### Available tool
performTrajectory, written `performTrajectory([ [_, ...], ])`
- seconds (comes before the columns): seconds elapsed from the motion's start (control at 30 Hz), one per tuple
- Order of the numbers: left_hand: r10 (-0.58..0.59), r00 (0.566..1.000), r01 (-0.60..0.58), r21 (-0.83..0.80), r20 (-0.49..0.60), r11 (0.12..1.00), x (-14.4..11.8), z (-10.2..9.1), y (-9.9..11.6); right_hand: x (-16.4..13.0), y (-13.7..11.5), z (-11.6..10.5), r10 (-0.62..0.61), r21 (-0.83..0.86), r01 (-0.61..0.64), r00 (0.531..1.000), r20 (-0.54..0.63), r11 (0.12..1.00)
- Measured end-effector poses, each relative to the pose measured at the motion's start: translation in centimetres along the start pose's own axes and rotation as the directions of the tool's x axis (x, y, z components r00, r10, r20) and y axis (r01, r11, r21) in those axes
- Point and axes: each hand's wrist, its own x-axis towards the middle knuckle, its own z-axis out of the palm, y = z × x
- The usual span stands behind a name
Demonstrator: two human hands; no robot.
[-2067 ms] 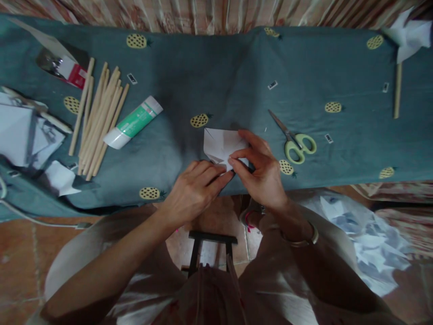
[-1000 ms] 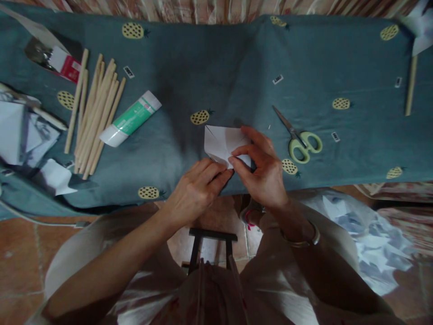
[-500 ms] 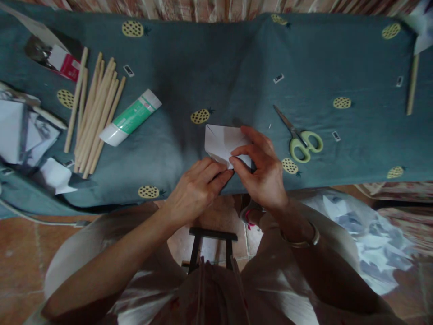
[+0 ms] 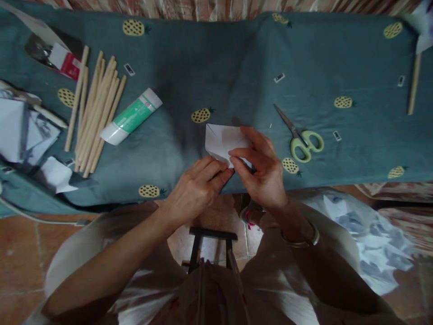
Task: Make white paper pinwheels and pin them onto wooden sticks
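Note:
A small piece of white paper [image 4: 221, 137] with crease lines lies near the front edge of the cloth-covered table. My left hand [image 4: 199, 183] pinches its near edge between thumb and fingers. From the right, my right hand [image 4: 262, 167] holds the same paper, thumb and index finger close together on its near part and another finger at the far right corner. Its right part is partly hidden under the fingers. To the right of my right hand lie scissors [image 4: 299, 140] with green handles, blades pointing away and left.
On the left lie a green and white glue tube [image 4: 131, 116], several wooden sticks [image 4: 98, 115], a red and white box [image 4: 69, 65] and stacked papers [image 4: 11, 128]. A stick with paper [image 4: 414, 83] is at the far right. A plastic bag of white pieces [image 4: 372, 239] sits below the table's edge.
Almost nothing differs. My right index finger and thumb have shifted very slightly on the paper; both hands keep their hold in the same place.

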Motion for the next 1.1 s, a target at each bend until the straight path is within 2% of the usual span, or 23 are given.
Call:
performTrajectory([
  [0.17,-0.006,1.000,0.006,-0.007,-0.002,1.000,0.0,0.1,0.0,0.1,-0.4,-0.3,0.035,-0.005,-0.035,0.997,0.062,0.999],
  [0.33,0.008,1.000,-0.008,-0.011,-0.015,1.000,0.0,0.0,0.1,-0.3,-0.2,-0.1,0.016,0.000,-0.016,0.993,0.114,1.000],
  [0.43,0.010,1.000,-0.010,-0.013,-0.007,1.000,0.0,0.1,0.0,-0.8,0.0,0.3,-0.009,-0.041,0.013,0.995,0.103,0.999],
  [0.6,0.013,1.000,-0.013,0.007,0.006,1.000,0.0,0.2,0.0,-1.3,-0.4,0.9,0.026,-0.027,-0.023,0.996,0.088,0.999],
  [0.8,0.016,1.000,-0.017,0.051,0.014,0.999,0.0,0.0,0.0,-1.2,-0.6,1.0,-0.044,-0.097,0.051,0.997,0.068,0.994],
  [0.93,0.026,1.000,-0.026,0.084,0.002,0.996,0.0,0.1,-0.1,-1.2,-0.4,0.5,-0.040,-0.103,0.047,0.997,0.067,0.994],
  [1.1,0.033,0.999,-0.032,0.106,-0.007,0.994,0.0,0.3,-0.2,-0.7,0.4,-1.0,-0.007,-0.009,0.008,0.997,0.079,1.000],
])
